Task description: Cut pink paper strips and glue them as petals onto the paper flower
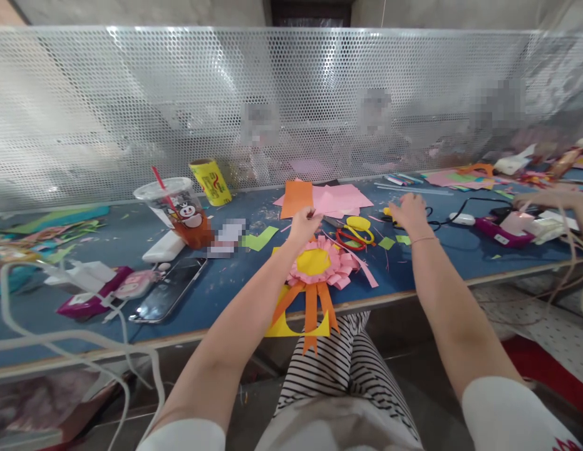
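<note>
My left hand (306, 227) is above the table, just beyond a paper rosette, fingers pinched together; anything between them is too small to make out. The rosette (314, 262) has a yellow centre, pink folded loops and orange ribbon tails that hang over the table's front edge. Under it lies a yellow paper sheet (291, 329) with a round cut-out. To the right, my right hand (410, 211) closes over a small yellow-and-black tool (389, 212) with a black cord, apparently a glue gun, mostly hidden by the fingers. Red-and-yellow scissors (357, 233) rest between my hands.
Orange paper (297, 199) and pink paper (345, 199) lie at the back, before a perforated metal screen (178, 94). On the left are a drink cup (183, 216), a yellow tube (211, 181), a phone (171, 291) and white cables. Another person's hand (549, 197) is at the right.
</note>
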{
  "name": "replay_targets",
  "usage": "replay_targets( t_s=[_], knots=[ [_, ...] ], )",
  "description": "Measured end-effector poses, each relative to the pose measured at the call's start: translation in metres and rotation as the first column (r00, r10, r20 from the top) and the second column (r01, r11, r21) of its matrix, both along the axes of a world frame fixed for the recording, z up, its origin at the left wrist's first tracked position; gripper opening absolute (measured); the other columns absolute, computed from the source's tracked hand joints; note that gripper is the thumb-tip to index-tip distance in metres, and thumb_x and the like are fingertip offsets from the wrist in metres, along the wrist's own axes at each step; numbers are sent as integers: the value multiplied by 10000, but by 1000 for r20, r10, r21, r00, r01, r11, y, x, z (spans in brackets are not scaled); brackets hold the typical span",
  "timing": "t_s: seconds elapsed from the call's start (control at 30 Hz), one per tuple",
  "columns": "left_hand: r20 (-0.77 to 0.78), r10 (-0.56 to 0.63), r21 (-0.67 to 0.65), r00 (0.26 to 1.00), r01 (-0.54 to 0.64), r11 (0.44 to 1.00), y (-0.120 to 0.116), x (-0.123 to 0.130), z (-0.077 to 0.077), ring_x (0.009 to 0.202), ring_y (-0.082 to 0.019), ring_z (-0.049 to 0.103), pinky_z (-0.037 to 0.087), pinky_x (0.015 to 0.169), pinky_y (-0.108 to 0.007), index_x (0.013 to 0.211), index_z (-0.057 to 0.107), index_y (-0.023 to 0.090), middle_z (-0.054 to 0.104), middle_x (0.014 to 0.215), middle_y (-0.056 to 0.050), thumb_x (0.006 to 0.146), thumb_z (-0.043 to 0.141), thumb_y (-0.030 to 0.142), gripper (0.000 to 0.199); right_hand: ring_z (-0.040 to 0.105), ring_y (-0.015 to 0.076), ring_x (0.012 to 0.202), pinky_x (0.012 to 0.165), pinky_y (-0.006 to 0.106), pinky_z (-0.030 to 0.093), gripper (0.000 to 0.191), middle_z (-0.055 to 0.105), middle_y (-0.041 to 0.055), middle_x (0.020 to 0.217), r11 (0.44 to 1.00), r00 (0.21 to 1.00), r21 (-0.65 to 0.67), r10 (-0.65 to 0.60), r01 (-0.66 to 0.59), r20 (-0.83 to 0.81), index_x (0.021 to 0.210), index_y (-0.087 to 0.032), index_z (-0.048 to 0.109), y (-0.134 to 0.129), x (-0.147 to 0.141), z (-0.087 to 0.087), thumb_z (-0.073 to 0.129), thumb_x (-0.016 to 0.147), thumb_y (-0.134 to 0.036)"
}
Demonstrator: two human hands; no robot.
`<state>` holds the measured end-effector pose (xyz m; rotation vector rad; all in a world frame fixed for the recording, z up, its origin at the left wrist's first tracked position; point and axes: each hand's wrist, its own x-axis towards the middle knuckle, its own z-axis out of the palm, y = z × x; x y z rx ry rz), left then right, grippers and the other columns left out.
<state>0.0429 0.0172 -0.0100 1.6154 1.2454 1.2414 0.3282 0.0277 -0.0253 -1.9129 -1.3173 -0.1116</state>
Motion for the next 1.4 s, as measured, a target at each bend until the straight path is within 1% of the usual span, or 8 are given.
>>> replay_targets(
  t_s=[0.13,0.23,0.5,0.6,0.73,0.9,1.17,1.4],
  knots=[
    [-35,53,-66,998,-55,996,1,-3,2,581,-110,580,455,508,-208,723,462,180,530,649,26,717,552,243,110,433,418,1125,898,536,356,769,477,290,1177,944,990,-297,-142,142,20,1105,-66,535,8,24,-19,687,557,-584],
    [-114,52,-14,992,-54,998,3,-6,0,587,-121,586,450,505,-207,709,475,178,544,638,18,724,550,289,134,433,400,1127,878,552,367,716,502,233,1193,937,987,-310,-144,157,66,1121,-125,559,11,20,-25,712,554,-533],
    [-238,53,105,970,-29,994,15,-14,-10,579,-129,555,419,528,-218,701,545,178,572,601,3,732,518,359,185,445,377,1140,879,475,405,574,458,274,1240,858,981,-486,-98,167,165,1189,-24,528,1,11,-13,612,684,-285],
    [-270,67,127,961,-34,991,15,-15,-10,577,-128,544,402,532,-218,682,539,179,576,599,2,734,514,356,186,500,351,1083,868,473,410,521,461,256,1228,906,990,-409,-63,110,126,1172,-63,525,0,6,-6,596,687,-237],
    [-288,75,131,955,-38,991,13,-14,-8,576,-129,530,379,530,-217,667,540,180,552,570,13,727,522,345,176,581,257,899,783,380,454,326,583,171,1006,981,983,-62,180,-182,-40,1031,-97,578,-1,-13,6,522,733,-217],
    [-275,88,124,957,-56,991,11,-11,-6,576,-126,526,360,522,-212,643,540,182,560,569,14,721,521,305,147,561,172,572,575,295,469,257,551,12,556,809,742,169,584,-563,-328,782,-156,627,-16,-52,15,567,738,-401],
    [-254,88,132,963,-56,990,9,-11,-5,551,-121,539,372,529,-212,635,534,182,574,570,16,721,519,269,123,656,220,818,763,340,525,297,693,74,861,785,714,188,616,-590,-332,864,-146,672,-17,-68,10,667,659,-361],
    [-292,84,161,953,-37,986,10,-10,-6,580,-124,535,357,529,-212,657,552,179,571,578,17,739,512,300,151,667,219,785,707,317,541,288,704,77,849,747,688,182,661,-639,-298,860,-146,683,-14,-67,4,659,669,-360]
  ],
)
